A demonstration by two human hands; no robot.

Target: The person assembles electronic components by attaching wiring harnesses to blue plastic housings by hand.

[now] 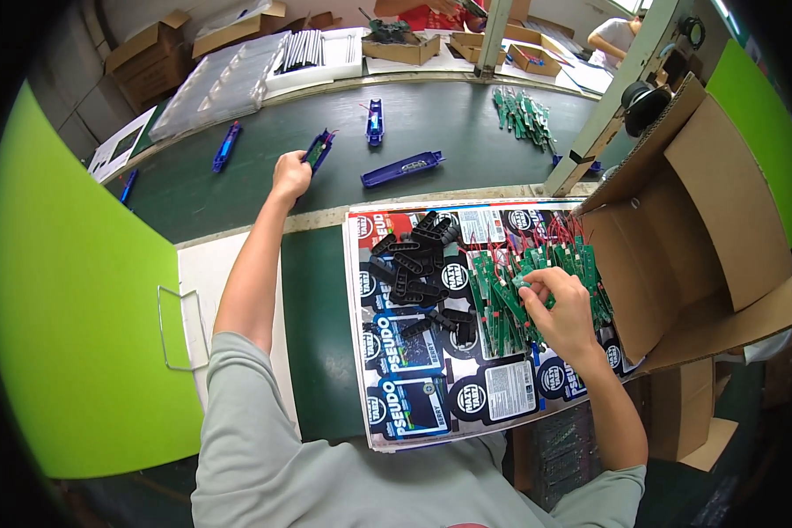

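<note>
Left hand (290, 174) is stretched out over the dark belt (466, 132), fingers closed on a blue casing (319, 149) with a green board showing inside it. Right hand (561, 308) sits on the pile of green boards (502, 295) on the printed sheet (493, 396), pinching one board between thumb and fingertips. Black plastic parts (414, 260) are heaped just left of that pile. More blue casings (402, 167) lie further along the belt, and an open carton (722, 202) stands to the right.
</note>
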